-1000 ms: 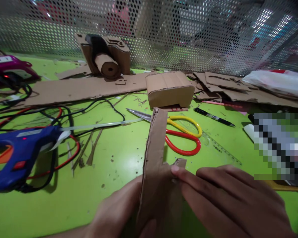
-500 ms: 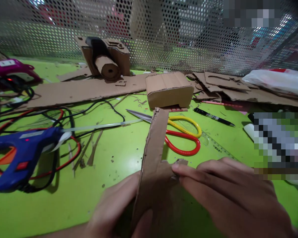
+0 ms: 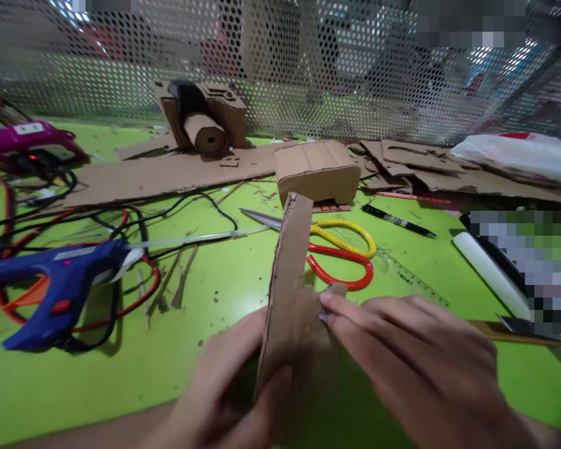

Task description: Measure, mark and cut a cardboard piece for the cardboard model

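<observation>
My left hand grips a bent piece of cardboard from the left, its thumb lying across the lower front. The piece stands tilted over the table, with a notch on its right side. At the short tab beside that notch, the thumb and forefinger of my right hand pinch the cardboard. A small greyish spot shows at those fingertips; I cannot make out what it is. Just behind the piece lie scissors with one red and one yellow handle, the blades partly hidden by the cardboard.
A blue glue gun with tangled cables lies left. Behind are a cardboard box shape, a cardboard camera model and a long strip. A black pen, clear ruler and cutter blade lie right. Perforated metal borders the back.
The view has shifted a little, bringing more of the glue gun and the right side into sight. Both hands keep their hold on the cardboard, which sits slightly higher in view.
</observation>
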The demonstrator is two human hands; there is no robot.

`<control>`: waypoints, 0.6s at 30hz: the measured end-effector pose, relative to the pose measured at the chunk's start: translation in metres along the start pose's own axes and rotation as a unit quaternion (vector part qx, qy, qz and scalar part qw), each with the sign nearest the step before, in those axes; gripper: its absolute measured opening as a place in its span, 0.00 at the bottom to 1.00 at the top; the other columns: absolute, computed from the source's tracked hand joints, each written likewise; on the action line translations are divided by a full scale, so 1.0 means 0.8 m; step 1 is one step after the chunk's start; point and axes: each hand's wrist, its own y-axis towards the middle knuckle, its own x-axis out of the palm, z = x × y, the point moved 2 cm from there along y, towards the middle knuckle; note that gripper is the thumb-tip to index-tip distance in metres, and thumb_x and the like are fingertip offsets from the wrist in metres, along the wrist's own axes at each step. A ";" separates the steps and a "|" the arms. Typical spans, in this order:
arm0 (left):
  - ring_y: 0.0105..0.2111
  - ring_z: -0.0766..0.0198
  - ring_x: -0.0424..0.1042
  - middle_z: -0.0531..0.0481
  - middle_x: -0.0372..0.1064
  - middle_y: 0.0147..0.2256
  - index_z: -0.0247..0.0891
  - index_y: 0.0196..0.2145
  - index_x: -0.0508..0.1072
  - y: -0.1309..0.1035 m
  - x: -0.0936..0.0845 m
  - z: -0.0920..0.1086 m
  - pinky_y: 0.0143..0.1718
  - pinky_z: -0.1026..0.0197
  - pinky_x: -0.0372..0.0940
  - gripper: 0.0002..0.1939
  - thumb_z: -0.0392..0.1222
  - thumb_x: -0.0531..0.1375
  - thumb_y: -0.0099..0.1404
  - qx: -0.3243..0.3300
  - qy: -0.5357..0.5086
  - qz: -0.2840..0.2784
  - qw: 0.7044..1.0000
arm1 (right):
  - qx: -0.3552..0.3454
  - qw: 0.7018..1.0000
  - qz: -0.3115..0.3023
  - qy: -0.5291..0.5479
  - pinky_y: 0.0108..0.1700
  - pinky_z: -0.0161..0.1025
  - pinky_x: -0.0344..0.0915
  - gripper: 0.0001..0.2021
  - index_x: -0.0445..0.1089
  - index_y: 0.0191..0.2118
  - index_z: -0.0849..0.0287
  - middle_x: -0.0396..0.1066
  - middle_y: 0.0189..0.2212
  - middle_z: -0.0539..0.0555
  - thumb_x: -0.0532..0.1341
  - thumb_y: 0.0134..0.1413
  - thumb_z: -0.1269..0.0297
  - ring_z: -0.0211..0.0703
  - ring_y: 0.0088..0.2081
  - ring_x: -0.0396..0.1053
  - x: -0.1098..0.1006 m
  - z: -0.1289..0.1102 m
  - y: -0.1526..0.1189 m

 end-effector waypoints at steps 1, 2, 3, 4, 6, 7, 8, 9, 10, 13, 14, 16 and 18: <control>0.35 0.60 0.77 0.51 0.79 0.39 0.48 0.43 0.78 0.008 0.000 0.004 0.35 0.65 0.73 0.14 0.48 0.61 0.60 0.000 -0.038 -0.020 0.999 | 0.002 1.000 0.004 -0.006 0.29 0.41 0.66 0.16 0.77 0.34 0.61 0.81 0.41 0.50 0.53 0.64 0.76 0.40 0.29 0.76 0.003 0.005 0.001; 0.34 0.61 0.77 0.50 0.79 0.39 0.44 0.42 0.78 0.015 0.000 0.007 0.33 0.66 0.72 0.13 0.46 0.61 0.60 -0.021 -0.093 -0.024 0.995 | -0.005 1.000 0.012 -0.014 0.29 0.41 0.65 0.16 0.77 0.33 0.60 0.81 0.40 0.49 0.52 0.64 0.76 0.39 0.29 0.75 0.006 0.009 0.002; 0.34 0.61 0.77 0.49 0.79 0.38 0.43 0.41 0.78 0.022 0.001 0.010 0.35 0.66 0.72 0.13 0.44 0.63 0.57 -0.049 -0.137 -0.021 0.989 | -0.021 0.999 0.016 -0.022 0.29 0.40 0.64 0.16 0.77 0.33 0.60 0.81 0.39 0.49 0.52 0.63 0.76 0.39 0.29 0.75 0.010 0.012 0.003; 0.35 0.61 0.77 0.50 0.79 0.38 0.41 0.39 0.77 0.028 0.003 0.012 0.36 0.66 0.72 0.13 0.42 0.65 0.54 -0.076 -0.181 -0.010 0.980 | -0.040 0.999 0.015 -0.031 0.29 0.40 0.64 0.16 0.77 0.33 0.60 0.81 0.39 0.49 0.52 0.62 0.77 0.39 0.29 0.75 0.015 0.015 0.004; 0.36 0.61 0.77 0.50 0.79 0.38 0.40 0.39 0.76 0.038 0.007 0.013 0.35 0.68 0.71 0.15 0.40 0.67 0.51 -0.121 -0.240 -0.002 0.963 | -0.067 0.997 0.008 -0.046 0.30 0.40 0.63 0.16 0.77 0.31 0.60 0.82 0.38 0.49 0.53 0.62 0.77 0.40 0.29 0.74 0.022 0.018 0.006; 0.36 0.62 0.77 0.50 0.79 0.38 0.39 0.38 0.76 0.041 0.009 0.012 0.34 0.69 0.70 0.15 0.40 0.68 0.51 -0.138 -0.253 -0.001 0.958 | -0.073 0.996 0.001 -0.052 0.30 0.40 0.62 0.16 0.76 0.30 0.60 0.82 0.38 0.49 0.53 0.62 0.77 0.40 0.30 0.74 0.025 0.019 0.007; 0.35 0.62 0.76 0.50 0.78 0.37 0.38 0.37 0.76 0.043 0.011 0.011 0.33 0.69 0.70 0.14 0.41 0.68 0.52 -0.150 -0.257 -0.003 0.955 | -0.074 0.996 -0.007 -0.056 0.31 0.39 0.62 0.16 0.76 0.30 0.60 0.82 0.38 0.49 0.53 0.62 0.77 0.40 0.30 0.74 0.027 0.019 0.007; 0.35 0.63 0.76 0.50 0.78 0.36 0.38 0.36 0.76 0.045 0.012 0.008 0.33 0.69 0.69 0.13 0.42 0.68 0.53 -0.159 -0.255 -0.005 0.954 | -0.074 0.996 -0.011 -0.054 0.31 0.39 0.62 0.15 0.76 0.30 0.60 0.82 0.38 0.49 0.53 0.62 0.77 0.40 0.30 0.74 0.028 0.020 0.008; 0.34 0.63 0.75 0.51 0.78 0.35 0.37 0.36 0.76 0.045 0.012 0.006 0.34 0.69 0.69 0.12 0.43 0.68 0.54 -0.163 -0.250 -0.005 0.954 | -0.074 0.996 -0.018 -0.046 0.32 0.39 0.62 0.15 0.76 0.31 0.60 0.82 0.37 0.49 0.53 0.62 0.78 0.40 0.31 0.74 0.029 0.020 0.008; 0.33 0.65 0.73 0.53 0.77 0.34 0.37 0.36 0.76 0.043 0.011 0.000 0.35 0.69 0.68 0.12 0.43 0.68 0.55 -0.160 -0.240 -0.007 0.957 | -0.056 0.997 -0.046 -0.009 0.32 0.37 0.62 0.15 0.75 0.34 0.61 0.81 0.37 0.49 0.52 0.61 0.81 0.39 0.31 0.74 0.028 0.022 0.009; 0.33 0.65 0.72 0.54 0.77 0.34 0.37 0.37 0.76 0.042 0.010 -0.001 0.35 0.69 0.68 0.12 0.43 0.68 0.56 -0.159 -0.237 -0.007 0.958 | -0.047 0.997 -0.053 0.001 0.32 0.37 0.61 0.15 0.75 0.34 0.61 0.81 0.37 0.49 0.52 0.61 0.82 0.38 0.31 0.74 0.028 0.023 0.009; 0.33 0.66 0.71 0.55 0.77 0.34 0.38 0.38 0.76 0.041 0.010 -0.001 0.34 0.69 0.67 0.12 0.43 0.67 0.57 -0.154 -0.230 -0.006 0.961 | -0.030 0.997 -0.064 0.013 0.31 0.36 0.61 0.15 0.74 0.34 0.60 0.81 0.36 0.49 0.52 0.61 0.81 0.38 0.30 0.73 0.029 0.025 0.009; 0.32 0.66 0.71 0.54 0.77 0.35 0.38 0.39 0.76 0.042 0.010 0.000 0.34 0.69 0.66 0.11 0.43 0.66 0.58 -0.150 -0.222 -0.007 0.964 | -0.018 0.997 -0.069 0.018 0.31 0.36 0.60 0.15 0.73 0.33 0.60 0.81 0.35 0.49 0.52 0.60 0.81 0.38 0.29 0.73 0.030 0.026 0.009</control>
